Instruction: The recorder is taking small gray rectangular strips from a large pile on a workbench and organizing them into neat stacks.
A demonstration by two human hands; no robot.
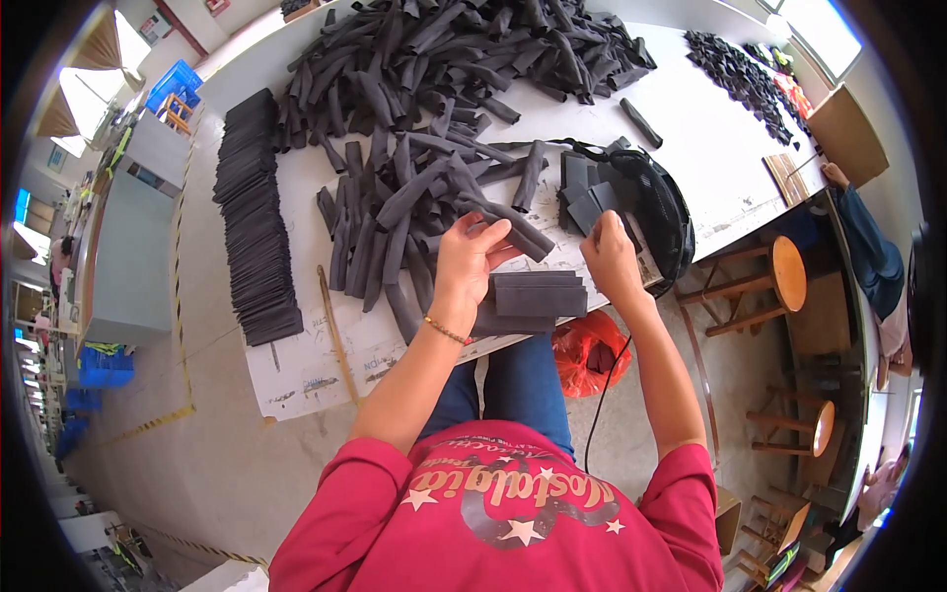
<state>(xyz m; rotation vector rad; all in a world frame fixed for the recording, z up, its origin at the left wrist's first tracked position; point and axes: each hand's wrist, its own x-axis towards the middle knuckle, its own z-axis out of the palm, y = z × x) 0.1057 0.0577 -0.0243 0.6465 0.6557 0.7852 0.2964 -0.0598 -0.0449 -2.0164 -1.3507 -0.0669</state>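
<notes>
My left hand [472,259] is closed around one end of a dark grey fabric tube [521,233], above the table's front edge. My right hand [614,259] pinches the near edge of a flat dark grey piece [591,206] with thumb and fingertips. More flat dark pieces [576,170] lie just beyond it, beside a black mesh bag [663,212]. Between my wrists, near the table's front edge, lies a small stack of folded dark pieces [539,294]. A loose heap of similar tubes [380,212] spreads beyond my left hand.
A long row of stacked flat dark pieces [254,217] lines the table's left side. Across the back is a large pile of tubes [434,49]. A thin stick [337,335] lies at the left front. Below the table's edge sits a red plastic bag [590,357]; wooden stools [787,274] stand right.
</notes>
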